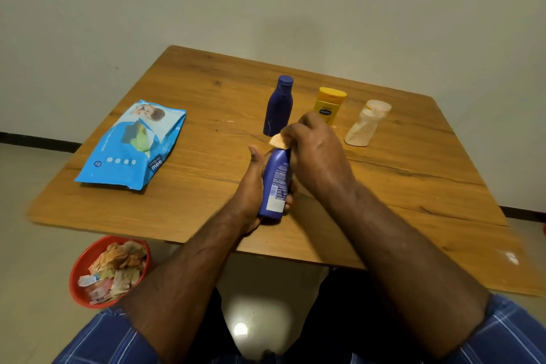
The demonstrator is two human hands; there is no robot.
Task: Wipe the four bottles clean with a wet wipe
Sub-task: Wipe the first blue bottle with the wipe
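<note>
Wipe pack (131,146) lies flat at the tabletop (206,97) left. Left hand (251,186) fingers grip the tilted blue bottle (276,183) at centre. Right hand (316,151) fingers pinch a wipe (279,140) on its top. Behind stand a navy bottle (277,106), yellow bottle (328,103) and white bottle (365,125).

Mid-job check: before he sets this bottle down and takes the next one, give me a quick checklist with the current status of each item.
1. Blue bottle held firm by left hand: ok.
2. Wet wipe pinched in right hand, at the bottle's top: ok.
3. Held bottle fully clean: cannot tell.
4. Dark blue bottle, yellow bottle and white bottle upright on table: ok.
5. White bottle free of stains: not ok.
6. Wipe pack on the table: ok.
</note>
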